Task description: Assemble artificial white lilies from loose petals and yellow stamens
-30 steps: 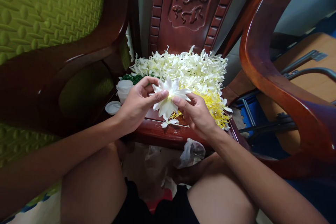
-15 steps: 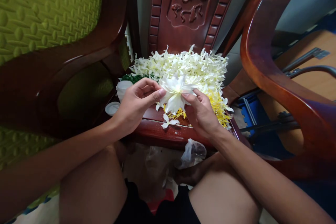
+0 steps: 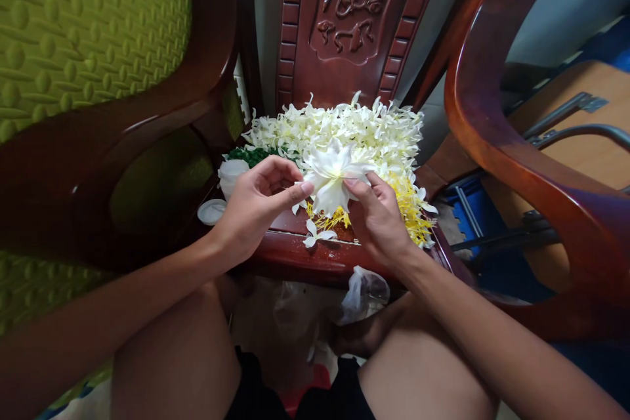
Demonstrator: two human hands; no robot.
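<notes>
A large white flower (image 3: 333,177) with layered petals is between my two hands, above the front of the wooden chair seat. My left hand (image 3: 260,200) pinches a petal at the flower's left edge between thumb and fingertips. On the other side, my right hand (image 3: 381,210) grips the flower near its centre, thumb on top. Behind it lies a broad pile of small white flowers (image 3: 339,121). Yellow stringy pieces (image 3: 411,210) sit at the pile's right front. One loose white petal piece (image 3: 317,234) rests on the seat's front edge.
White plastic cups (image 3: 231,176) and a round white lid (image 3: 211,211) are at the seat's left, near dark green pieces (image 3: 253,154). A clear plastic bag (image 3: 364,292) is below the seat. Curved wooden armrests (image 3: 492,138) rise on both sides.
The view has shifted slightly, so the chair seat and flowers appear a little lower. My hands keep the same hold on the white flower.
</notes>
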